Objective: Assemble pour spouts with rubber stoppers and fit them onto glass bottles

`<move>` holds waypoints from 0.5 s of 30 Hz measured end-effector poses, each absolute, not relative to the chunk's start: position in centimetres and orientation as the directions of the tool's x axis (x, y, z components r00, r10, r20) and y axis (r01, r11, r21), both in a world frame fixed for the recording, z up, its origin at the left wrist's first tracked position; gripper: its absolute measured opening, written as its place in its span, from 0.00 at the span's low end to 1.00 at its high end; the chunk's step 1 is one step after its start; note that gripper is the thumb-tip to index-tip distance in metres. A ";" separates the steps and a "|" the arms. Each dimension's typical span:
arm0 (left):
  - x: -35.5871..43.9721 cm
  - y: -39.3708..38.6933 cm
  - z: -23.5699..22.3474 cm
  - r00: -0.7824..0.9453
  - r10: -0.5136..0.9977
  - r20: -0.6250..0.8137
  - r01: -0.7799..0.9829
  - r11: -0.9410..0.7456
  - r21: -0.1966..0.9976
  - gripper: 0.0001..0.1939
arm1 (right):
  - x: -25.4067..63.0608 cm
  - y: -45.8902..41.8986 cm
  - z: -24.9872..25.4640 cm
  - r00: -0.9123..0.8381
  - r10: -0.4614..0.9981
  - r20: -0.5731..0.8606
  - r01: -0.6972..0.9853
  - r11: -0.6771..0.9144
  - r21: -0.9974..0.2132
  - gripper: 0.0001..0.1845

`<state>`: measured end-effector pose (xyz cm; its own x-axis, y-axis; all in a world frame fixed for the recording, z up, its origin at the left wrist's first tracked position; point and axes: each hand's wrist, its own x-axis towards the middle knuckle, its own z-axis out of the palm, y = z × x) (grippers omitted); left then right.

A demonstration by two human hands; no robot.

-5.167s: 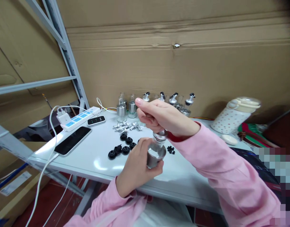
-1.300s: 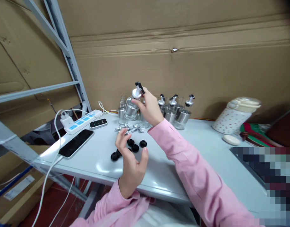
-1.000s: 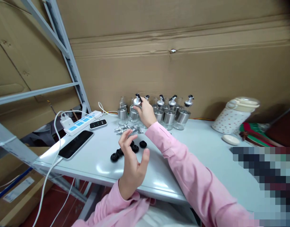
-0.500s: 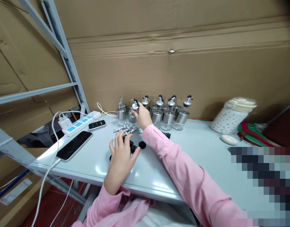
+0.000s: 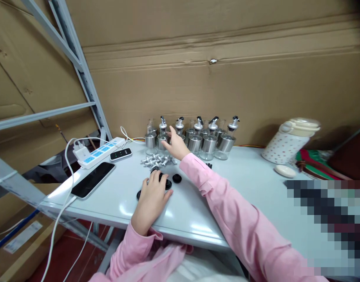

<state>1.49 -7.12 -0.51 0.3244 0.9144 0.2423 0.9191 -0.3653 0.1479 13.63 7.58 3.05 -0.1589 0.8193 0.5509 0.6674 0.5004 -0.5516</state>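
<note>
My right hand reaches to the row of bottles with thumb and forefinger apart and nothing between them. Just left of its fingertips stands a glass bottle with a steel sleeve, topped by a silver pourer with a black tip. More such bottles stand to the right, several with pourers fitted. My left hand rests low over round black caps, fingers slightly bent and thumb apart; its fingertips partly cover them. Another black cap lies right of it. Behind the left hand is a pile of silver pourer parts.
On the left lie a phone, a small black device and a white power strip with cables. A spotted flask and a white oval object are at the right. Cardboard stands behind the table.
My right hand has let go of the pourer, which now sits upright on its bottle, and has drawn slightly right. My left hand has lowered onto the black caps.
</note>
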 end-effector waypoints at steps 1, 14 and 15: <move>1.5 -7.1 -0.5 0.324 0.915 0.241 0.919 -0.365 0.150 0.19 | 13.8 7.5 3.2 -0.159 0.820 0.550 0.679 0.495 -0.543 0.37; 1.8 -7.4 -0.2 0.311 0.924 0.222 0.923 -0.349 0.161 0.21 | 17.6 0.0 1.9 -0.529 0.776 0.344 0.801 0.590 -0.098 0.19; 1.8 -7.4 -0.2 0.311 0.926 0.216 0.924 -0.348 0.160 0.21 | 17.8 -0.2 1.3 -0.541 0.787 0.299 0.808 0.585 -0.078 0.20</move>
<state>1.78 -7.38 -0.15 0.3107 0.9256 0.2162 0.9239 -0.3475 0.1600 17.84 -0.19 1.29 -0.5406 0.7865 0.2986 0.8076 0.5846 -0.0776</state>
